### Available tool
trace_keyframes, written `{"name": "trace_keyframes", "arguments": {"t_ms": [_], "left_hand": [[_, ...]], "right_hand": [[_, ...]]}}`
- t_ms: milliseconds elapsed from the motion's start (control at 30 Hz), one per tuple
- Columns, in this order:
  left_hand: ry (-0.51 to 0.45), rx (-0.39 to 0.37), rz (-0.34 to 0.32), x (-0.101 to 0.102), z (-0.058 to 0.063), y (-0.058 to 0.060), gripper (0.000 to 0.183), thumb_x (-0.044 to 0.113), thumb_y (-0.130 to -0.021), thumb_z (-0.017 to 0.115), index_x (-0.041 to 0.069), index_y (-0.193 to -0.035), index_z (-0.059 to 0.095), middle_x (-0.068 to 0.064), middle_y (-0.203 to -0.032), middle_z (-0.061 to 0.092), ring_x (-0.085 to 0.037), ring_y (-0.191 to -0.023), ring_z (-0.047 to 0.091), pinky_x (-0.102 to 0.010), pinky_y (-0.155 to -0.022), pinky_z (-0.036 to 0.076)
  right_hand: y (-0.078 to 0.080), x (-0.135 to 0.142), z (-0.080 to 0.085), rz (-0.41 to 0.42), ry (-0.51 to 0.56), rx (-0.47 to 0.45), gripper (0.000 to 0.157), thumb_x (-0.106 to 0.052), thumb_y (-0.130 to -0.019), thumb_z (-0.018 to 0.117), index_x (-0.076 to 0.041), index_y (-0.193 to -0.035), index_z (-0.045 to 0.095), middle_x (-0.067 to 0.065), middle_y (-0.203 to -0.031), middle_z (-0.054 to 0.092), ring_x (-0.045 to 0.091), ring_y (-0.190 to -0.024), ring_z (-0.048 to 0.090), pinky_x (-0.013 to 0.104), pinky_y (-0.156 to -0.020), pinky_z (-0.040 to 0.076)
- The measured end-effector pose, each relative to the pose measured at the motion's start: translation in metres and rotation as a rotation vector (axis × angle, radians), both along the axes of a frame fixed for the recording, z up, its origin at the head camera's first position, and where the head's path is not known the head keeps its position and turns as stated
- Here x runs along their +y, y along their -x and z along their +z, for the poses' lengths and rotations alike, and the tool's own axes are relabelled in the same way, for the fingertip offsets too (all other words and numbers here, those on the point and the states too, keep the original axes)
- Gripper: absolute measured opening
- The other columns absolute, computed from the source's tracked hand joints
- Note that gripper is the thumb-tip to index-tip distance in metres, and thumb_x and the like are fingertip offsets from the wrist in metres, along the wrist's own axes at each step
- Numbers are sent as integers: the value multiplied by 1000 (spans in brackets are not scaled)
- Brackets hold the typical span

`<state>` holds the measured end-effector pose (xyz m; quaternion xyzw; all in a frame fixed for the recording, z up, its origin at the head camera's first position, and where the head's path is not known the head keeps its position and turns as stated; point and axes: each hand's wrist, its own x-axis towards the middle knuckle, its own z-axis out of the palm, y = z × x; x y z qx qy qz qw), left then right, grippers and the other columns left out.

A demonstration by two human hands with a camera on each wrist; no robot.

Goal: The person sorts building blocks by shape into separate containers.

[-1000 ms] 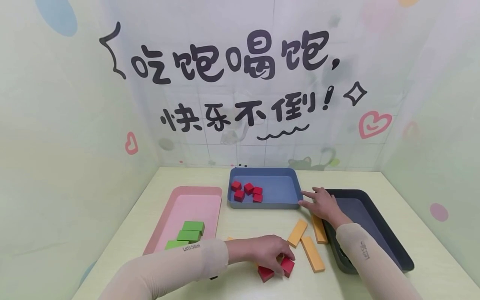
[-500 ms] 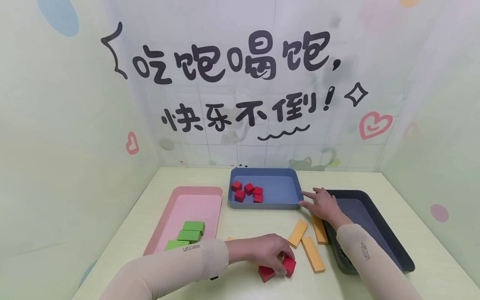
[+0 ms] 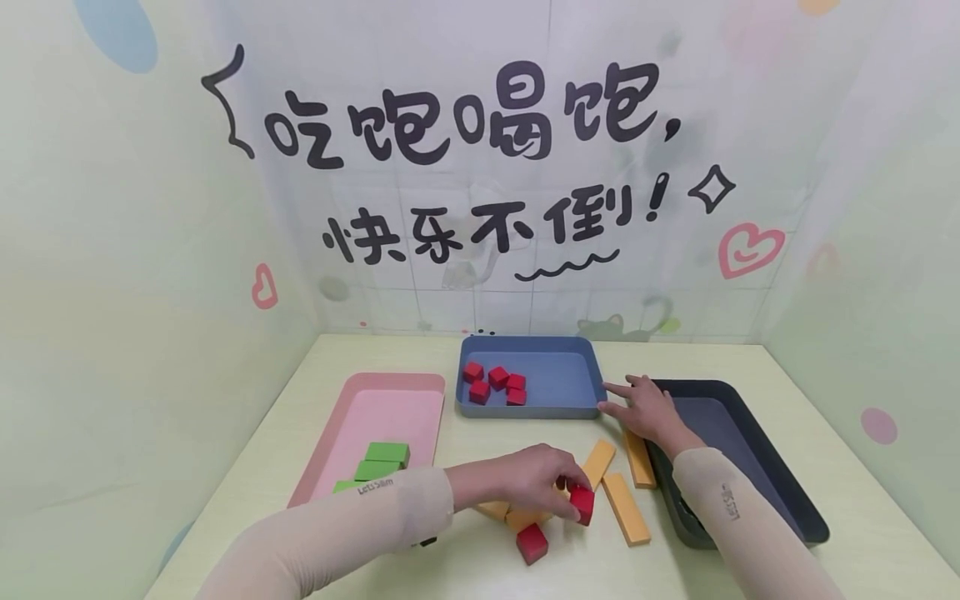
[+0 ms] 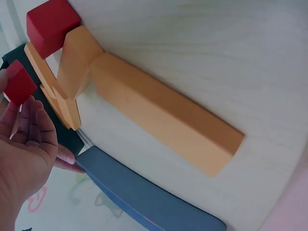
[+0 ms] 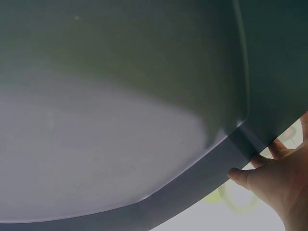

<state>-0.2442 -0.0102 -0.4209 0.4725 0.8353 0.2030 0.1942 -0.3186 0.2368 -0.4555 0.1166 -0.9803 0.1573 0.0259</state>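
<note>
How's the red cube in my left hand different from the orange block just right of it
The red cube is deep red and compact; the orange block is light orange and long. Your left hand pinches the red cube; the orange block lies untouched on the table. Both have flat, plain faces.

Left sleeve point(image 3: 330, 533): cream, fitted, creased near the elbow, dark lettering point(image 3: 375, 486) "LetsSlim"; small black part point(image 3: 428, 542) shows beneath the cuff point(image 3: 437, 502). Right sleeve point(image 3: 742, 529): matching cream, bears similar dark lettering.
</note>
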Motion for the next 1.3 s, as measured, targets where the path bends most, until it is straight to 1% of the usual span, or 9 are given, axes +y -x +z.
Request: {"name": "trace_keyframes", "arguments": {"t_ms": [167,400,500,633,833,967,1067,1200,1300], "left_hand": [[-28,65,26,0,7,7,33,33,-79,70,18,-107,66,14,-86,54,-1,-79,50,-13,-66,40],[-87,76,102,-5,14,22,29,31,-76,73,18,-101,67,15,-83,56,-4,-77,52,-14,-65,42],[-107,84,132,-8,15,30,29,33,-75,74,18,-99,67,15,-82,57,-3,-76,51,-14,-64,42],[-117,89,200,-11,18,39,31,34,-74,74,17,-99,67,13,-82,57,-3,-75,50,-16,-63,43],[-123,88,322,-16,19,56,33,36,-73,74,19,-100,67,14,-81,58,-4,-75,52,-18,-62,44],[-125,121,387,-18,21,68,35,36,-73,74,18,-102,68,13,-82,59,-4,-75,53,-18,-62,45],[-116,148,438,-20,22,76,36,35,-74,73,17,-105,67,11,-87,60,-5,-78,52,-19,-65,45],[-113,141,512,-21,25,85,38,34,-77,71,15,-110,65,8,-91,60,-7,-80,52,-21,-67,45],[-134,109,572,-20,25,93,38,33,-77,71,14,-110,64,6,-89,59,-10,-76,54,-23,-64,46]], "right_hand": [[2,0,0,-2,0,-4,56,-51,-86,52,-17,-130,51,29,-133,36,52,-123,23,70,-88,19],[3,1,-1,-3,-5,-5,56,-52,-86,51,-18,-130,51,29,-133,37,52,-123,23,70,-89,19],[3,1,-1,-3,-3,-8,56,-52,-86,51,-18,-131,51,29,-133,36,52,-123,22,70,-89,18],[3,1,-1,-4,0,-13,57,-52,-86,51,-18,-131,51,29,-133,36,52,-123,22,70,-89,18],[3,1,-1,-4,7,-9,57,-52,-86,51,-18,-131,51,29,-133,36,52,-123,22,70,-89,18],[3,1,-1,2,14,-7,57,-52,-86,51,-18,-130,51,29,-133,36,53,-123,21,70,-89,18],[3,2,-1,8,22,-7,56,-52,-86,52,-18,-130,51,29,-133,36,53,-123,21,70,-89,18],[3,2,0,13,23,-9,56,-51,-86,51,-17,-131,51,29,-133,36,53,-123,21,70,-89,18],[3,2,1,14,22,-12,56,-51,-86,51,-17,-131,50,29,-134,35,53,-123,20,70,-89,18]]}}
